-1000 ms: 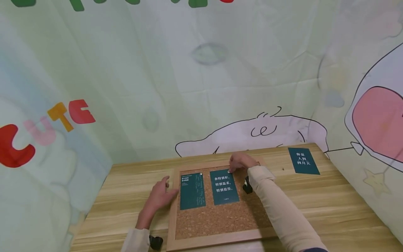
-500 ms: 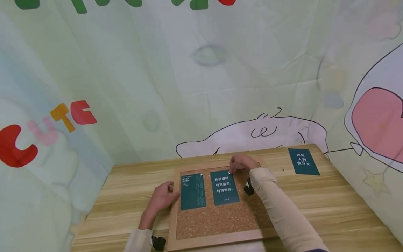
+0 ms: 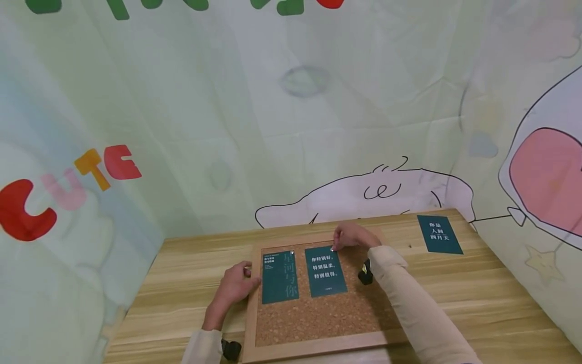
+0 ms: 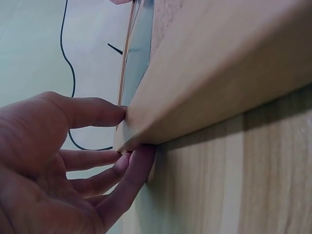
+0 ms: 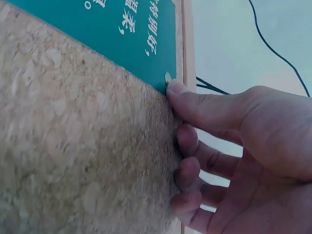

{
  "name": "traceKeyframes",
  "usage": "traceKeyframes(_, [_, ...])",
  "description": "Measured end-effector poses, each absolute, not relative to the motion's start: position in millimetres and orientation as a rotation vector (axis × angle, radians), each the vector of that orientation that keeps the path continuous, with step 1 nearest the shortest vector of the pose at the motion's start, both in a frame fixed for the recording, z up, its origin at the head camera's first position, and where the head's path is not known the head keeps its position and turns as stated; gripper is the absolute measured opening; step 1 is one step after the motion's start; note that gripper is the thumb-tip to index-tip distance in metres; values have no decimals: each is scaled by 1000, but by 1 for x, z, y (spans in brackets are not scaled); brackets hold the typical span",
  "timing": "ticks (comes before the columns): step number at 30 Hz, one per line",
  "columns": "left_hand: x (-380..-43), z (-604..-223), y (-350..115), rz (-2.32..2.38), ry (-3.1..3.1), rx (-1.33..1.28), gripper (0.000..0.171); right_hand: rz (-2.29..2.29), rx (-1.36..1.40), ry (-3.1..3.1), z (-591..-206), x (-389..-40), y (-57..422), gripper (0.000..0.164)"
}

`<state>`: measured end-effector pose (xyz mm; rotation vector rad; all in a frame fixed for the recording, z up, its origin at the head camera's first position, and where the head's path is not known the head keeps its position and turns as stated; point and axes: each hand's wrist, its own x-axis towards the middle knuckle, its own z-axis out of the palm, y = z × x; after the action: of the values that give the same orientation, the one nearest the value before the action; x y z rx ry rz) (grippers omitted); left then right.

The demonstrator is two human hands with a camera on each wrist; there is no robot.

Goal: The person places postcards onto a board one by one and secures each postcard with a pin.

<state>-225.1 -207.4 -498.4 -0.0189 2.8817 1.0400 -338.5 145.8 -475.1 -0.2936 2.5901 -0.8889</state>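
A wood-framed cork board lies on the table with two dark green cards on it. The left card has a small tack at its top right corner. My left hand holds the board's left edge, thumb on the frame and fingers curled at its side. At the top right corner of the right card, my right hand has its thumb against a small thumbtack, fingers curled beside it. The thumb partly hides the tack.
A third green card lies on the wooden table at the far right, near the back edge. A small dark spot shows left of it. A printed curtain hangs behind the table.
My left hand's fingers, more spread a second ago, have drawn in against the board's edge. The right hand stays at the card's corner, its wrist shifting slightly right.
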Motion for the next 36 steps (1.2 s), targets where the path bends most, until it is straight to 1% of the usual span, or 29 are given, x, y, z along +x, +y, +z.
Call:
traceKeyframes(6, [-227,-498,-207,1037,2872,-26,55,-964,-464,2588,-480,-338,161,14])
traceKeyframes(15, [-227,-497,-207,1048,2865,-28,55,-1111,-568,2535,-461,-330,191,28])
traceKeyframes(18, [-227,-498,-207,1046,2868,-27,55,-1153,-577,2567,-457,-327,209,36])
traceKeyframes(22, [-226,-498,-206,1046,2868,-35,54,-1198,-523,2615,-450,-320,238,48])
traceKeyframes(25, [-224,-498,-205,1053,2863,-44,54,-1217,-473,2651,-444,-311,261,53])
traceKeyframes(32, [-225,-497,-205,1044,2877,-39,53,-1169,-410,2863,-445,-300,317,55])
traceKeyframes(36, [-225,-495,-205,1037,2880,-34,53,-1071,-305,2994,-454,-296,345,61])
